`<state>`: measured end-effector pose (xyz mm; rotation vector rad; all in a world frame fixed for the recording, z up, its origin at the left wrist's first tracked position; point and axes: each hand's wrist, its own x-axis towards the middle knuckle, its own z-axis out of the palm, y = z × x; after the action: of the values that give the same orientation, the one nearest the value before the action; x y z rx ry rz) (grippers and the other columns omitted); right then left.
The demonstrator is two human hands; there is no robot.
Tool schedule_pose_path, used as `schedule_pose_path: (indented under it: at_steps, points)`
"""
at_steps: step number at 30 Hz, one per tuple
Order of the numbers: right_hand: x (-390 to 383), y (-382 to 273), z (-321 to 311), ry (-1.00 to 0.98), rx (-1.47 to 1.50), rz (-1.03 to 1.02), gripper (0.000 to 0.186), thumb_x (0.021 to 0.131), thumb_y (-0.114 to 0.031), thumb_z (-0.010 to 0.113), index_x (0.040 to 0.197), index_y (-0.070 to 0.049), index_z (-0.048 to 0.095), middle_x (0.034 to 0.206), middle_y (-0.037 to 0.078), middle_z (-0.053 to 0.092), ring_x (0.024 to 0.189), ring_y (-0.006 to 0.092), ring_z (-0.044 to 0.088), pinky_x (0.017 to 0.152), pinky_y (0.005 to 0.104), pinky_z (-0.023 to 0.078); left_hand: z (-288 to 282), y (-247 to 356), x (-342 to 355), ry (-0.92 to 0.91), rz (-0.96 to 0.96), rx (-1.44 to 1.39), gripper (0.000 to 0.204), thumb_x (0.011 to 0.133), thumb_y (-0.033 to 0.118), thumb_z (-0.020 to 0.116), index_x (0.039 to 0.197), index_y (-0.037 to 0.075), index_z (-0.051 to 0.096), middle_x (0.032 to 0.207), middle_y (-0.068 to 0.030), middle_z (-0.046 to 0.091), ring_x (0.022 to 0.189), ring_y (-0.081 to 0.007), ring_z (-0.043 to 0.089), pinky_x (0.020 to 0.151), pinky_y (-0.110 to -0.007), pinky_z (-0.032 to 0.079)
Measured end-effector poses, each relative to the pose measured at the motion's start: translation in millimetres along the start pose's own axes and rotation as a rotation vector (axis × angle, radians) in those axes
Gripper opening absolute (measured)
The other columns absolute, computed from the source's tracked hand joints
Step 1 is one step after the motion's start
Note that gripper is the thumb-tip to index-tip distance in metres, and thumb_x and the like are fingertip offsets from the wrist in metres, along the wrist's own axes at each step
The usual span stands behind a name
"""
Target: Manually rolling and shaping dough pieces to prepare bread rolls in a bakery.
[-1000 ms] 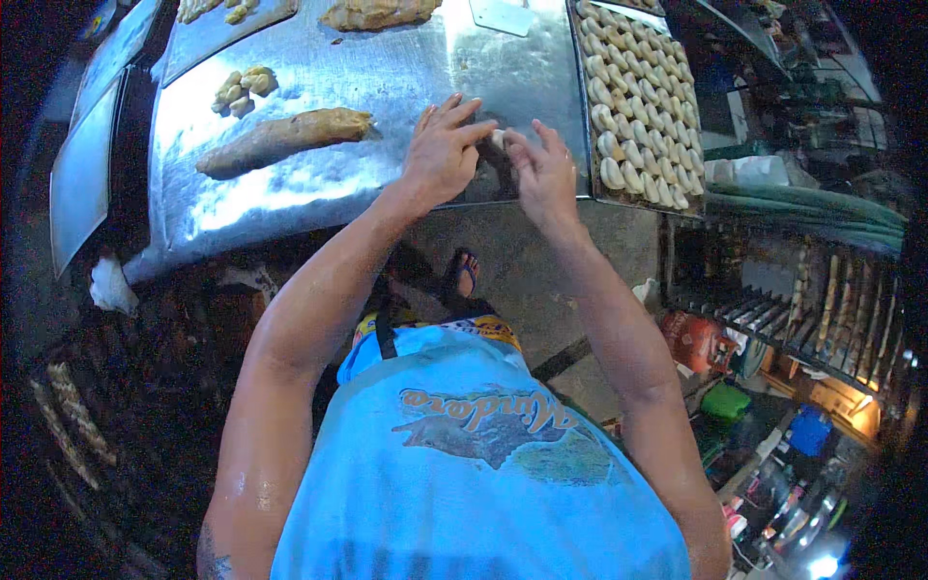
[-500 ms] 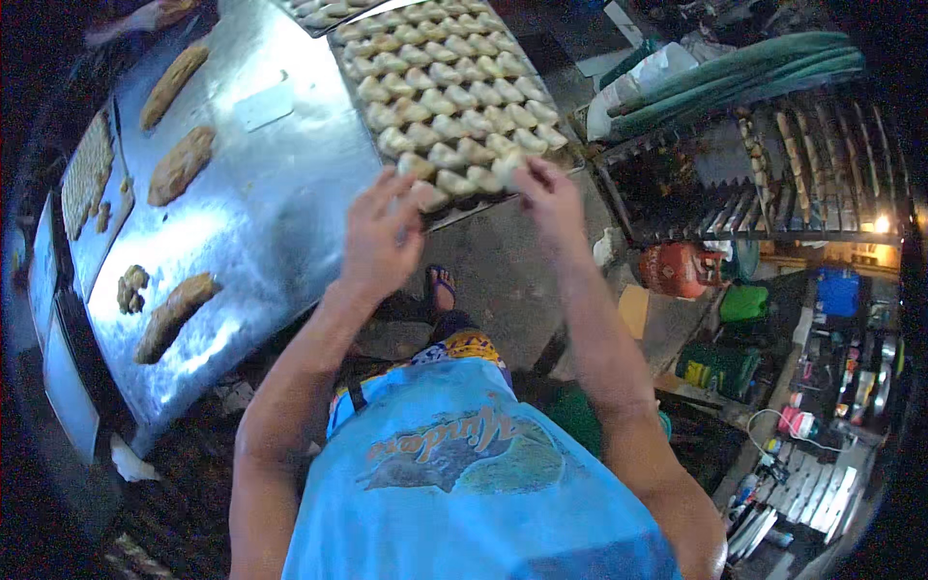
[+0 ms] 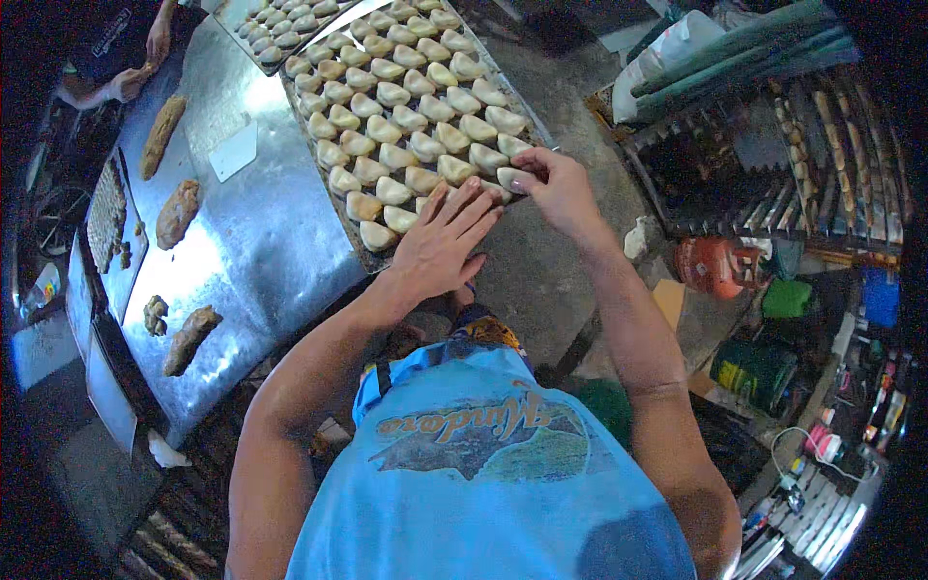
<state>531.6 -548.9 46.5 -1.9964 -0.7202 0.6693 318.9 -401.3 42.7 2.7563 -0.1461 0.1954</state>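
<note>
A baking tray [image 3: 371, 264] is covered with rows of pale, half-moon dough pieces [image 3: 394, 156]. Over the near row lies my left hand [image 3: 440, 242], palm down, fingers stretched and slightly spread, fingertips on the dough. My right hand [image 3: 564, 193] is at the near right corner of the tray, thumb and forefinger closed around one dough piece [image 3: 513, 179]. That piece sits at the end of the near row. Some dough under my left fingers is hidden.
Left of the tray, a shiny metal table [image 3: 261, 217] bears brown dough logs [image 3: 178, 215] and a white scraper [image 3: 233, 152]. A co-worker's hands [image 3: 135, 79] show at far left. To the right stand a dark rack [image 3: 701, 174] and a red gas cylinder [image 3: 710, 266].
My left hand has moved right and flattened over the near row. My right thumb and forefinger remain at the row's right end. The view has shifted, and the co-worker's hands show more clearly.
</note>
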Motion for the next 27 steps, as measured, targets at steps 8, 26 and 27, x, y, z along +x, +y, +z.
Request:
schedule_pose_path:
  at_steps: [8,26,27]
  points:
    - [-10,-27,6,0.194,-0.522,-0.211,0.022,0.09,-0.017,0.081,0.111,-0.01,0.081,0.114,0.015,0.076,0.102,0.0296,0.074,0.089,0.0403,0.057,-17,-11,-1,-0.026,0.004,-0.173,0.075,0.087,0.03,0.08,0.154,0.014,0.054,0.169,-0.0116,0.041,0.163,-0.0324,0.026,0.132,-0.059,0.02]
    - [-15,0,42,0.538,-0.443,0.107,0.036,0.089,-0.024,0.086,0.113,0.0,0.075,0.098,0.009,0.076,0.088,0.0173,0.069,0.081,0.0337,0.054,-128,-193,-365,0.64,-0.657,-0.323,0.021,0.097,0.005,0.068,0.116,0.006,0.078,0.116,-0.0147,0.076,0.108,-0.0295,0.072,0.099,-0.041,0.054]
    - [-12,-5,51,0.51,-0.353,0.087,0.035,0.088,-0.022,0.087,0.112,0.0,0.074,0.099,0.008,0.075,0.089,0.0165,0.069,0.081,0.0327,0.054,-122,-188,-353,0.604,-0.539,-0.35,0.021,0.096,0.005,0.07,0.115,0.008,0.079,0.115,-0.0141,0.076,0.106,-0.0294,0.071,0.098,-0.04,0.054]
